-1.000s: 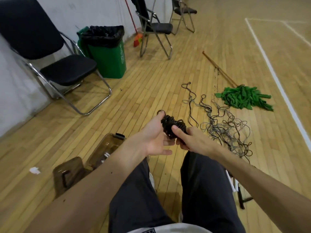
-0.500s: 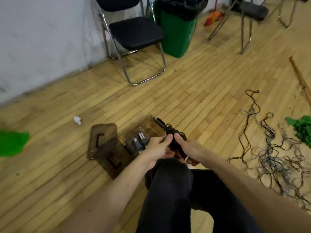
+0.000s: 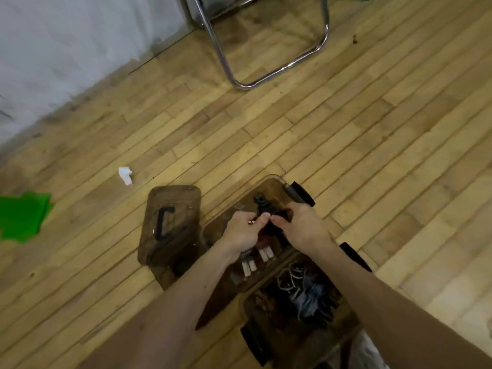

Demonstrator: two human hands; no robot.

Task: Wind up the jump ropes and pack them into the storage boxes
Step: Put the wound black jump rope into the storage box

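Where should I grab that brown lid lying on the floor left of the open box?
Grip the black handle on top of the lid, coming straight down from above. The lid lies flat with that handle facing up, probably easier than its low edges.

Even, soft indoor light, faint shadows, motion blur throughout, wide-angle bending of floor planks toward the edges

Single head-worn view, looking steeply down, near the hands point(image 3: 274, 230), wooden floor point(image 3: 346, 145) beyond
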